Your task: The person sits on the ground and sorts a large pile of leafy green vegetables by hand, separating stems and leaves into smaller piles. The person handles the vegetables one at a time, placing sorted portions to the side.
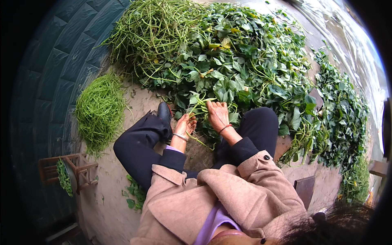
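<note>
At the left of the frame, a mound of thin stalks [100,112] is piled. Near the centre, green stems [199,107] are gripped in the left hand [186,123] and appear to be pinched by the fingertips of the right hand [218,114]. They are judged light, pliant and easily snapped, best taken loosely at mid-length. Leafy vines [245,57] are heaped upper centre to right.

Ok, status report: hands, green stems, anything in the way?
Left hand holding green stems. Right hand curled at them, exact grip hidden. Leafy heap just beyond; nothing visibly blocking either hand.
</note>
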Available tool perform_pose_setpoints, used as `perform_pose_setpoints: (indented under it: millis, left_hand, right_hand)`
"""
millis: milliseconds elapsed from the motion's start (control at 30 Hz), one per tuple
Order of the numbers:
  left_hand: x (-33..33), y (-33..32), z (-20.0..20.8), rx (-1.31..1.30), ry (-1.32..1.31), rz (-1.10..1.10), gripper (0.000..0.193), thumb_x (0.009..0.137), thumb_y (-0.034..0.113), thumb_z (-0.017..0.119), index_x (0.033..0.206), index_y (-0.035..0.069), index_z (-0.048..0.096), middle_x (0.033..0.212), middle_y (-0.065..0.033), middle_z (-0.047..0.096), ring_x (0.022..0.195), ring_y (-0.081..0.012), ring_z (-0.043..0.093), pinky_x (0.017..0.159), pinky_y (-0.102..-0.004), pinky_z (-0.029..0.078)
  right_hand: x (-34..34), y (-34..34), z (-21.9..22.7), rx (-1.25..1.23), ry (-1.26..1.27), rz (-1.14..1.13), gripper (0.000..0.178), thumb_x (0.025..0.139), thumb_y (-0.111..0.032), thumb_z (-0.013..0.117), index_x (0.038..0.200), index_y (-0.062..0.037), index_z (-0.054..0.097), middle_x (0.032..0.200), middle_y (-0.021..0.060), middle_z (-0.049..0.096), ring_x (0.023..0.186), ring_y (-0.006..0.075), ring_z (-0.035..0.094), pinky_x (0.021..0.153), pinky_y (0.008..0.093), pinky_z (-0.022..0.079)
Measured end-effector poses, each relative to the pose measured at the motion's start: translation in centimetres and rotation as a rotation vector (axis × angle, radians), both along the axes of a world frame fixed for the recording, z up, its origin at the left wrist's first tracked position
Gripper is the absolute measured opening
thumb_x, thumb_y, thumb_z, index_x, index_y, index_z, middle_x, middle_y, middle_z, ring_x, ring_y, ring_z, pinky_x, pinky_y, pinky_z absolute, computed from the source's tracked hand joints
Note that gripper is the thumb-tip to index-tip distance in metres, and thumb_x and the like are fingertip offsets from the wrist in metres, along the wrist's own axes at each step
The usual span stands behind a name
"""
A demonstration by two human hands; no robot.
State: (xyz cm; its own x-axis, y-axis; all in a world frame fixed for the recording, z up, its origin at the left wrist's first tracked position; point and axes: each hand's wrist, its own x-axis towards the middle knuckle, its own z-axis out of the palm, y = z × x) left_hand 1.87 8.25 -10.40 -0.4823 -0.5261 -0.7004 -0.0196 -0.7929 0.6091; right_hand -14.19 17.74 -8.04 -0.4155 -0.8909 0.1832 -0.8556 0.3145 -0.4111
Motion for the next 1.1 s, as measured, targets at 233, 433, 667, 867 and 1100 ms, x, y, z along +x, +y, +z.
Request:
perform_pose_setpoints:
  millis: [233,433,667,867,1100]
  left_hand:
    - [1.6,-2.3,-1.0,-0.576,-0.227,-0.581,0.024,0.097,0.025,0.049,0.108,0.006,0.059,0.088,0.0025,0.062,0.071,-0.0081,0.059,0.060,-0.0211,0.043]
    - [2.0,-2.3,-0.5,-0.156,-0.154,-0.290,0.018,0.092,0.024,0.058,0.099,0.007,0.061,0.079,0.0043,0.058,0.058,-0.0060,0.049,0.050,-0.0198,0.038]
    - [1.2,-0.9,-2.7,0.185,-0.096,0.173,0.011,0.093,0.024,0.056,0.096,0.013,0.060,0.076,0.0035,0.057,0.056,-0.0081,0.049,0.046,-0.0229,0.041]
    - [1.7,-0.1,-2.3,0.106,-0.035,-0.060,0.011,0.091,0.028,0.058,0.096,0.019,0.063,0.072,0.0081,0.057,0.064,-0.0078,0.050,0.060,-0.0306,0.045]
    - [2.1,0.1,-2.1,0.123,-0.037,0.049,0.011,0.088,0.024,0.064,0.098,0.020,0.063,0.075,0.0064,0.057,0.064,-0.0124,0.050,0.063,-0.0332,0.047]
  right_hand:
    - [0.5,0.3,-0.9,-0.082,-0.350,0.190,0.025,0.071,0.000,0.054,0.093,-0.0039,0.043,0.065,0.0211,0.057,0.064,0.0428,0.057,0.054,0.0513,0.042]
    - [1.1,0.7,-1.3,0.022,-0.386,0.225,0.014,0.074,-0.005,0.054,0.087,-0.0015,0.048,0.068,0.0223,0.058,0.069,0.0425,0.058,0.058,0.0512,0.044]
    - [3.0,0.7,-1.1,-0.018,-0.772,0.215,0.014,0.078,-0.010,0.056,0.087,0.0005,0.056,0.073,0.0228,0.058,0.073,0.0406,0.058,0.063,0.0448,0.044]
    - [3.0,1.5,-1.8,0.004,-0.681,0.230,0.016,0.072,-0.009,0.058,0.086,-0.0002,0.058,0.076,0.0227,0.060,0.076,0.0401,0.060,0.066,0.0447,0.046]
    - [3.3,1.6,-0.9,0.010,-0.524,0.251,0.014,0.074,-0.013,0.060,0.081,-0.0019,0.056,0.067,0.0203,0.059,0.068,0.0407,0.059,0.062,0.0481,0.045]
